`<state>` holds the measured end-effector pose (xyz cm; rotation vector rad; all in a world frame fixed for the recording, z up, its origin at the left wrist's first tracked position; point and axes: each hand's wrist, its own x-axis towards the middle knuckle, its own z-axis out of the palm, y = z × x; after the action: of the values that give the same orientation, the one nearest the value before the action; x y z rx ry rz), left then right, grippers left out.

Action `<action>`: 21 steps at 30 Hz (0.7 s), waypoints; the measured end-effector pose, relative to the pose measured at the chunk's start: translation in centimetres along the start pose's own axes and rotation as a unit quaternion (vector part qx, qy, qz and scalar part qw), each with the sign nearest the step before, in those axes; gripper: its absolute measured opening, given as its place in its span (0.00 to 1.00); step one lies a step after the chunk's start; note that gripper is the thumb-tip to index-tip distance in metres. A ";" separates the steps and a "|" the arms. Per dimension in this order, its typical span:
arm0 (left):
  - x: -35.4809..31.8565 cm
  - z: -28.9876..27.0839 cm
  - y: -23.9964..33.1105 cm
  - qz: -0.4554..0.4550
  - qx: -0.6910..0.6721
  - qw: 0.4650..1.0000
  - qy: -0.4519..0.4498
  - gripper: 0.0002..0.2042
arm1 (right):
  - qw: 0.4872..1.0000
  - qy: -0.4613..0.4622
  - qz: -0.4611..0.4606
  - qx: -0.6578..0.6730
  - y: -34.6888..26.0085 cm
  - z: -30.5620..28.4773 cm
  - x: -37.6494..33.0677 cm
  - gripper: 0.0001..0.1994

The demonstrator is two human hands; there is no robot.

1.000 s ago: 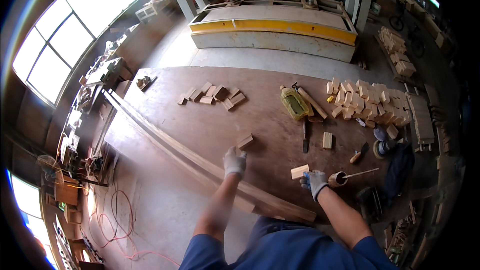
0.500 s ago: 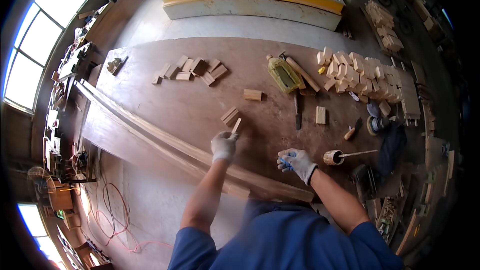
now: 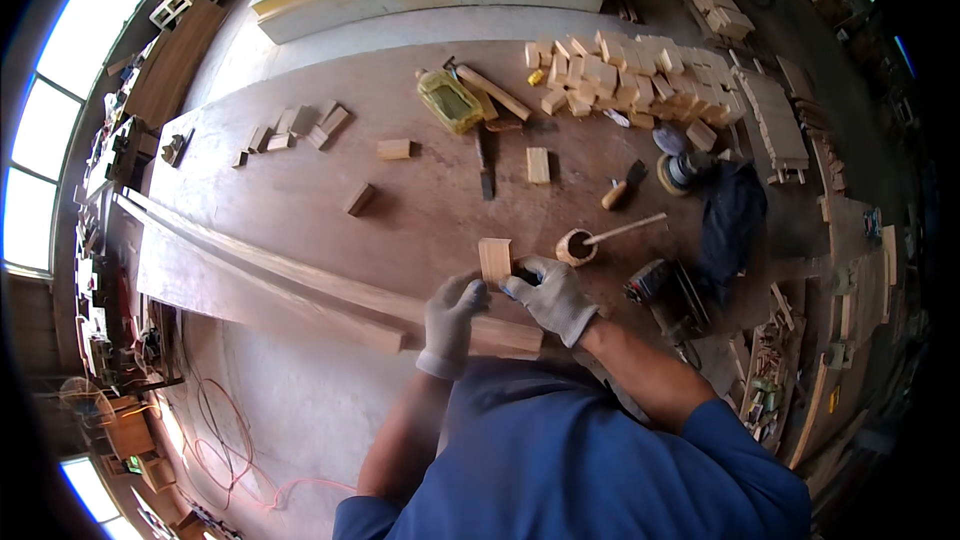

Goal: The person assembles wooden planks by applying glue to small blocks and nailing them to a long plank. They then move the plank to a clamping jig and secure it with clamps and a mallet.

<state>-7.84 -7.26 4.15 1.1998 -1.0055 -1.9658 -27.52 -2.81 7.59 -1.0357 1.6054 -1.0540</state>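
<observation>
Head view shows the held wooden block (image 3: 495,261), long axis pointing forward.

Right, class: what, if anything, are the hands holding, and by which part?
A wooden block, by its lower end, between the left hand and right hand; how each grips it cannot be told.

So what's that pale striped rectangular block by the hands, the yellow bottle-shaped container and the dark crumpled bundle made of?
Pale striped rectangular block: wood, seemingly bare, with grain lines and no gloss.

Yellow bottle-shaped container: probably plastic, smooth and partly see-through.

Dark crumpled bundle: likely cloth, dull, lying in soft folds; I can't tell which fabric.
</observation>
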 end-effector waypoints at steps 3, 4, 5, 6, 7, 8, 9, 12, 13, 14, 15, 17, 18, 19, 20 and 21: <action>-2.3 4.4 -2.0 0.104 0.013 0.994 0.036 0.21 | 0.955 0.081 -0.197 -0.205 1.2 -2.3 -3.6 0.10; -3.2 6.3 -1.7 0.099 0.016 0.995 0.024 0.21 | 0.937 0.085 -0.224 -0.253 1.2 -2.9 -4.6 0.12; -3.7 7.7 -2.1 0.090 -0.019 0.996 0.019 0.23 | 0.916 0.090 -0.250 -0.300 1.2 -3.5 -5.6 0.13; -4.2 8.6 -2.6 0.081 -0.054 0.995 0.012 0.25 | 0.892 0.094 -0.275 -0.346 1.4 -3.9 -6.4 0.15; -4.6 9.1 -2.8 0.060 -0.101 0.993 -0.012 0.24 | 0.887 0.097 -0.283 -0.352 1.7 -4.4 -7.1 0.18; -4.9 9.4 -3.0 0.038 -0.147 0.988 -0.037 0.24 | 0.891 0.092 -0.308 -0.322 1.8 -5.1 -7.7 0.19; -5.1 9.6 -3.2 0.015 -0.192 0.979 -0.061 0.24 | 0.893 0.087 -0.333 -0.291 1.8 -5.8 -8.3 0.19; -5.6 9.6 -3.7 0.079 -0.111 0.984 -0.115 0.24 | 0.932 0.087 -0.301 -0.183 2.6 -7.7 -9.6 0.17; -5.6 9.6 -3.8 0.066 -0.138 0.978 -0.140 0.25 | 0.939 0.110 -0.266 -0.187 3.8 -8.6 -9.5 0.17; -5.3 9.2 -3.9 0.004 -0.245 0.955 -0.170 0.28 | 0.945 0.132 -0.231 -0.191 5.1 -9.5 -9.2 0.16; -5.0 8.7 -4.0 -0.059 -0.347 0.915 -0.195 0.30 | 0.984 0.124 -0.122 -0.045 6.2 -10.3 -8.3 0.15; -4.3 8.0 -4.9 -0.132 -0.453 0.854 -0.219 0.33 | 0.985 0.161 0.022 0.056 8.2 -12.2 -5.9 0.12; -3.8 7.6 -5.5 -0.141 -0.462 0.848 -0.219 0.33 | 0.977 0.206 0.052 0.011 9.2 -13.1 -4.4 0.10; -3.6 7.3 -6.0 -0.151 -0.469 0.842 -0.219 0.34 | 0.975 0.205 0.071 0.054 10.3 -14.1 -2.9 0.10; -3.6 7.1 -6.1 -0.150 -0.461 0.847 -0.216 0.33 | 0.970 0.205 0.091 0.097 10.9 -14.9 -1.7 0.10; -3.7 6.8 -6.1 -0.148 -0.454 0.853 -0.213 0.33 | 0.968 0.208 0.094 0.105 10.3 -15.0 -0.7 0.10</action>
<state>-13.31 0.79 2.66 0.3873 0.0382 -2.5473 -43.38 3.30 1.06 -0.5287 1.8305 -1.3382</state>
